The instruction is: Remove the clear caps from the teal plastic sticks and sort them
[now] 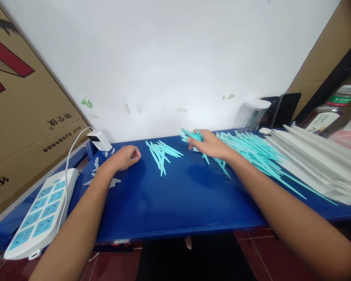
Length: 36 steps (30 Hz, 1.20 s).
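Thin, tapered turquoise plastic sticks lie on the blue table in two groups. My right hand [207,143] is closed round a bunch of turquoise sticks [195,135], their tips fanning out to the left. Beneath and behind that hand, the large pile of sticks [251,150] spreads to the right. A smaller pile of sticks [163,152] lies between my hands. My left hand [128,157] is curled shut just left of this small pile, apart from it; its inner fingers are hidden. Small whitish, translucent pieces [114,182] are scattered around my left forearm, which partly covers them.
A white power strip [43,212] and a small white plugged-in device [100,141] are at left, beside a large cardboard box [26,109]. At right are stacked white packets [318,160], a lidded clear jar [251,114] and a bottle [324,113]. A white wall [175,70] borders the table [175,207].
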Motion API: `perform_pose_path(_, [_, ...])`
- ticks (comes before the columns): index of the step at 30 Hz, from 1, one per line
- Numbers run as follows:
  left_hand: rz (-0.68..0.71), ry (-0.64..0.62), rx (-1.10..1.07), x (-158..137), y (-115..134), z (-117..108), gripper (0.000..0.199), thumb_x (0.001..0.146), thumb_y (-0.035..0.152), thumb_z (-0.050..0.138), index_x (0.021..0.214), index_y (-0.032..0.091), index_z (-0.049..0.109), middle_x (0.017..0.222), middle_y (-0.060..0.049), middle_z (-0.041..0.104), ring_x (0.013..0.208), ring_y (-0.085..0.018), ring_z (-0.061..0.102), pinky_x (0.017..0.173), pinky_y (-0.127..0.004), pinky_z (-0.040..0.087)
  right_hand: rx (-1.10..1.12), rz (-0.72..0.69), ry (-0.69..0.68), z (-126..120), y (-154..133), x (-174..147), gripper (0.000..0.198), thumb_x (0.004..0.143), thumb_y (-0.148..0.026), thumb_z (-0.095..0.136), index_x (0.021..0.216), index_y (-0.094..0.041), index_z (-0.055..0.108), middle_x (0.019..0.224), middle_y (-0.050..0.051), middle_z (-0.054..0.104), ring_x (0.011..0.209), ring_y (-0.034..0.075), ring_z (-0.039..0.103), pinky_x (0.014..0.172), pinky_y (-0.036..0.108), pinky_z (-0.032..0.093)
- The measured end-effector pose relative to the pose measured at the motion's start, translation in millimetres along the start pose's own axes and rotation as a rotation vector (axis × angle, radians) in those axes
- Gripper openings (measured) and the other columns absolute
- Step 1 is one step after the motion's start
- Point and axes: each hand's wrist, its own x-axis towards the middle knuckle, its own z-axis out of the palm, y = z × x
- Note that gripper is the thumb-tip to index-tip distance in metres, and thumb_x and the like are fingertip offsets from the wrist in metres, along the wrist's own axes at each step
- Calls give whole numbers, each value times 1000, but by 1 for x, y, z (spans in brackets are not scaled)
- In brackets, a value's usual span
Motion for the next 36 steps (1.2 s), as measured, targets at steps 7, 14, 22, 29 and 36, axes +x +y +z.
perform_pose_path(7, [135, 11, -516, -1, 37, 14, 40, 87, 54, 70, 105, 18, 67, 93, -10, 75, 73, -19, 69, 64, -30, 53, 48, 11, -41, 0, -7, -5, 20, 94, -39, 63, 94, -19, 65, 94, 6, 77, 79, 20, 67, 74, 31, 46])
perform_pose_path(14, [154, -30, -859, -6, 75, 32, 48, 81, 48, 82, 114, 14, 73, 106, -16, 78, 75, -19, 72, 65, -31, 58, 147, 32, -140, 1, -13, -10, 29, 90, -39, 69, 109, -22, 55, 89, 5, 77, 58, 17, 59, 55, 32, 44])
perform_pose_path(22, [150, 101, -859, -7, 78, 39, 39, 78, 45, 85, 102, 14, 81, 82, -9, 77, 66, -17, 69, 60, -28, 56, 210, 14, -216, 4, -21, -13, 32, 89, -37, 72, 107, -22, 50, 85, 4, 76, 49, 14, 53, 53, 31, 47])
perform_pose_path(29, [121, 130, -942, -9, 81, 44, 39, 77, 42, 88, 105, 15, 82, 93, -13, 80, 71, -18, 70, 61, -29, 57, 196, -9, -255, 5, -20, -14, 30, 87, -41, 74, 101, -20, 57, 83, 4, 77, 46, 12, 52, 49, 29, 44])
perform_pose_path(36, [136, 115, -877, -12, 87, 45, 38, 74, 42, 89, 101, 16, 83, 78, -9, 77, 66, -19, 70, 57, -29, 55, 203, -13, -298, 6, -19, -13, 37, 87, -42, 74, 112, -18, 60, 76, 4, 76, 47, 13, 56, 50, 28, 45])
